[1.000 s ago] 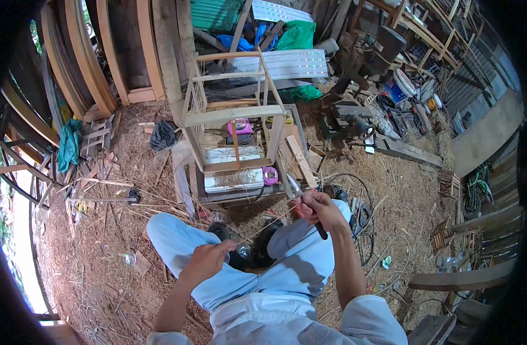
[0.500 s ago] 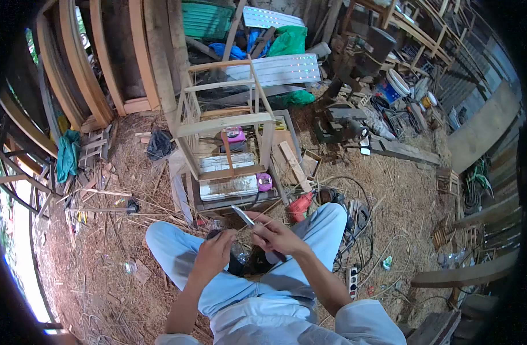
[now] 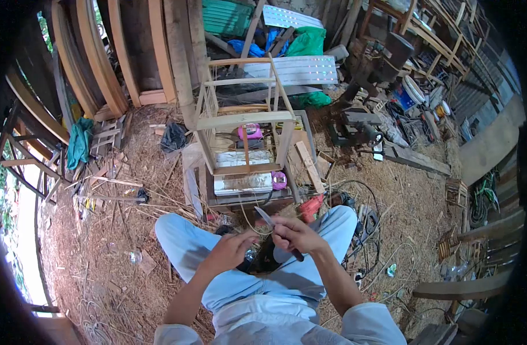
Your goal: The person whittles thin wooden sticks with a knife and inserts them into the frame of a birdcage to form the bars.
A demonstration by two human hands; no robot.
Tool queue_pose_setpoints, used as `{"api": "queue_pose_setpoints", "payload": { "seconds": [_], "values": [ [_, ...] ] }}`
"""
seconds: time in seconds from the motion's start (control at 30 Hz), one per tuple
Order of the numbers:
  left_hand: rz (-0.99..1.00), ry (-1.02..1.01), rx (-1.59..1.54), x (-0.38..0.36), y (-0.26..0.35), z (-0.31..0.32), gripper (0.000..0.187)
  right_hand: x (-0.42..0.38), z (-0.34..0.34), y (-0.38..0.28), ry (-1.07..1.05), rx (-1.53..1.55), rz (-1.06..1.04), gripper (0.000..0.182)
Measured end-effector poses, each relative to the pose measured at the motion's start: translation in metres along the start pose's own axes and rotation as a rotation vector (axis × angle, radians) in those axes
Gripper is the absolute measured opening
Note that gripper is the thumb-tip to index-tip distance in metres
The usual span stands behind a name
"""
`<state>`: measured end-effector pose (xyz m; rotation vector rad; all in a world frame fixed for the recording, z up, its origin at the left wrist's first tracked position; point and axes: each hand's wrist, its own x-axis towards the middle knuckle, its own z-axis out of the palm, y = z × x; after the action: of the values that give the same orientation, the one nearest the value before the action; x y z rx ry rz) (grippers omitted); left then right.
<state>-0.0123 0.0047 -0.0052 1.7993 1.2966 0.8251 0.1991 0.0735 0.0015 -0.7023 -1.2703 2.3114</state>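
1. Nearest: right hand wrapped tight round the dark handle of a knife, blade tip angled up and left, above the lap between the knees.
2. Left hand just beside the blade, fingertips pinched on something thin, perhaps a sliver; too small to tell.
3. Risk, as a judgement: edge close to the left fingers and thighs; a slip off the thin piece could nick skin.
4. Just beyond the knees: red power drill and loose cables on the straw floor; a snag hazard.
5. Farther: unfinished wooden cage frame standing on a low desk.
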Motion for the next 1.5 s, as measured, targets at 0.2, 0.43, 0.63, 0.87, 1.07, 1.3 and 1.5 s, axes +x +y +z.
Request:
{"api": "queue_pose_setpoints", "payload": {
  "seconds": [0.2, 0.43, 0.63, 0.87, 1.07, 1.3, 1.5],
  "values": [
    [-0.016, -0.022, 0.006, -0.021, -0.016, -0.011, 0.021, -0.014, -0.036, -0.023, 0.106, -0.180, 0.021, 0.027],
    [0.014, 0.018, 0.119, -0.041, -0.027, -0.026, 0.014, -0.024, -0.058, -0.028, 0.456, -0.060, -0.116, 0.019],
    [-0.176, 0.155, 0.293, -0.070, -0.042, -0.082, 0.014, -0.062, -0.127, -0.060, 0.878, -0.056, -0.372, 0.017],
    [0.038, 0.223, 0.562, -0.028, -0.038, -0.080, 0.017, 0.005, -0.049, -0.039, 0.602, -1.046, -0.602, 0.030],
    [0.011, 0.252, 0.629, -0.027, -0.020, -0.115, 0.021, 0.005, -0.010, -0.048, 0.332, -1.092, -0.186, 0.013],
    [0.083, 1.172, 0.856, -0.013, 0.022, -0.101, 0.024, 0.026, 0.019, -0.011, 0.485, -0.280, -0.278, 0.016],
    [-0.063, 0.780, -0.224, 0.026, 0.019, -0.020, 0.026, 0.048, 0.051, 0.021, 0.427, 0.155, -0.201, 0.019]
  ]
}}
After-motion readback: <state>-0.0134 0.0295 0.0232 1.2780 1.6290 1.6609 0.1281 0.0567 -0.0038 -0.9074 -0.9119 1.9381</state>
